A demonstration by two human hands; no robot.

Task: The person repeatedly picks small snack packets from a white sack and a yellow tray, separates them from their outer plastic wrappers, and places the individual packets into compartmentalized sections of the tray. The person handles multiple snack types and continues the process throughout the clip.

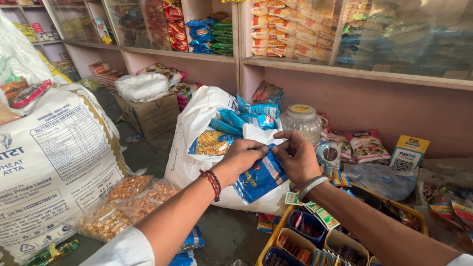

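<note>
Beside the big flour sack (54, 162), the left hand (241, 156) and right hand (297, 158) are both pinched closed on the top edge of a blue snack packet (259, 178), held before the open white sack (197, 143). A steady two-handed grip near the seam seems best. The fingertips hide the seam, and the yellow tray (276, 231) is cut off below.

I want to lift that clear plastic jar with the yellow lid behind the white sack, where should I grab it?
Probably by the yellow lid, coming from above. The clear jar stands upright with its lid exposed, while the white sack and packets crowd its lower body on the near side.
</note>
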